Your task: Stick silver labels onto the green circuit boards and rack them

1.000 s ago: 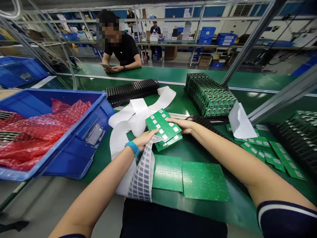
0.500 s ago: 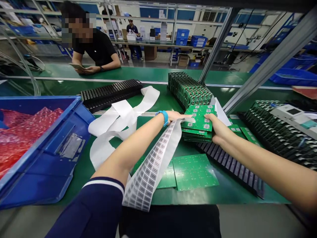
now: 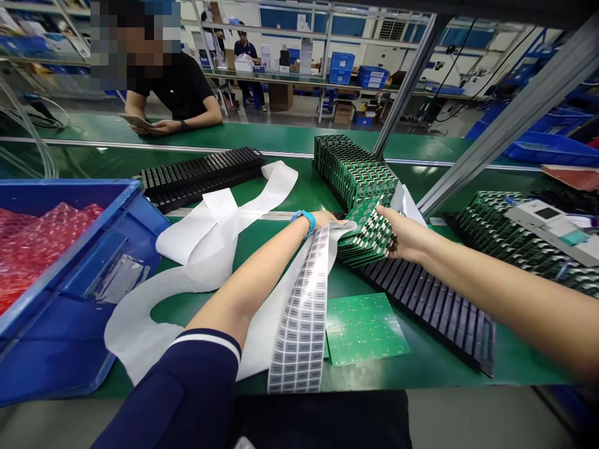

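Head view: right hand [image 3: 405, 234] has its fingers together, clamped on the edge of a fanned stack of green circuit boards [image 3: 365, 240], which is tilted and lifted off the bench just above a black slotted rack [image 3: 433, 308]. Left hand [image 3: 325, 218], with a blue wristband [image 3: 304, 218], sits at the stack's near side on the top end of a printed label strip [image 3: 299, 318]; its fingers are mostly hidden, so I can't tell if they're clamped. White backing paper [image 3: 191, 249] trails left toward a blue tote [image 3: 79, 324] holding red bubble bags [image 3: 42, 243]. One flat green board [image 3: 362, 327] lies below the hands, and racked boards [image 3: 353, 171] stand ahead. A co-worker [image 3: 171, 90] leans across the bench.
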The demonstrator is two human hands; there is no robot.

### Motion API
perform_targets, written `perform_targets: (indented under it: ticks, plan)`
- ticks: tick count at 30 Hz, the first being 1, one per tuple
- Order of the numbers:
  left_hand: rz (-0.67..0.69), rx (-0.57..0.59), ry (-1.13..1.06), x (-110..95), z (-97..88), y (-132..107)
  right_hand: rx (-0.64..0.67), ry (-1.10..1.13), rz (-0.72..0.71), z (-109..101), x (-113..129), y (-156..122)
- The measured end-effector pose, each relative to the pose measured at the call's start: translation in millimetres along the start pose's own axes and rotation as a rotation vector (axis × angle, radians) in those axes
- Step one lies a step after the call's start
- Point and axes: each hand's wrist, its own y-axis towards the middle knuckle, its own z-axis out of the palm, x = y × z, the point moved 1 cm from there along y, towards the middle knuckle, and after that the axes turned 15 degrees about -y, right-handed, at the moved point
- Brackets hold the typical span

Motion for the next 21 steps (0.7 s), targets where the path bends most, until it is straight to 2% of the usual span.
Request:
perform_targets:
  ticks: [5,7,11,13,17,21]
  plan:
    - [0.032,0.057,0.070,-3.9,-21.4,-12.7,0.017,-0.182,-0.076,-10.9,-1.2,3.2]
    - [0.051,0.093,0.085,-5.9,-33.3,-24.2,-0.019,-0.281,-0.110,-17.3,-3.4,7.8]
    - [0.057,0.152,0.138,0.6,-49.7,-49.0,-0.212,-0.776,-0.293,-27.5,-4.3,21.8]
    - [0.066,0.163,0.172,7.9,-50.0,-56.7,-0.335,-0.920,-0.407,-28.7,-6.2,28.3]
    - [0.121,0.134,0.250,17.6,-38.4,-60.4,-0.547,-0.957,-0.630,-24.6,-16.2,34.6]
    - [0.191,0.111,0.333,14.9,-23.3,-61.7,-0.505,-1.059,-0.800,-15.4,-25.0,35.2]
